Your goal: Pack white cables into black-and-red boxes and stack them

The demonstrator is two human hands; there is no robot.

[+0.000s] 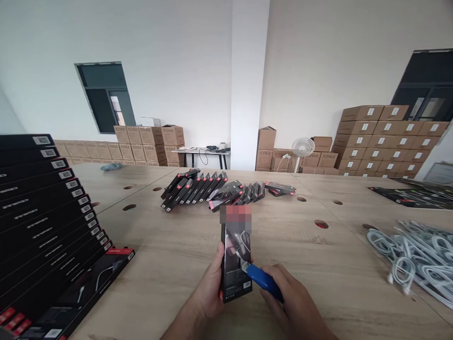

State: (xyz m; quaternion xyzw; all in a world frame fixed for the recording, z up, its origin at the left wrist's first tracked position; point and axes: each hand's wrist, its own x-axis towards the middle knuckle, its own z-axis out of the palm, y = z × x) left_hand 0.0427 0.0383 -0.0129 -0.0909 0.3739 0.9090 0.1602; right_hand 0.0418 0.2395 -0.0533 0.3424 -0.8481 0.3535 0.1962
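Note:
My left hand [208, 285] is wrapped round the left side of a slim black box [235, 276], held upright above the wooden table [170, 255]. The box has a cable picture on its face and a barcode near its lower edge. My right hand [288, 295] grips a blue-handled tool [264, 281]. Its pale metal tip is at the middle of the box's face, close to the right edge; whether it touches the surface I cannot tell. A blurred patch covers the box's top end.
Stacked black boxes [31, 212] rise at the left. Several similar boxes [203, 189] lie across the table's middle. Coiled white cables [424, 264] and flat printed sheets [414, 196] are at the right. Round holes [321, 224] dot the tabletop. Cartons [375, 141] and a fan [303, 147] stand behind.

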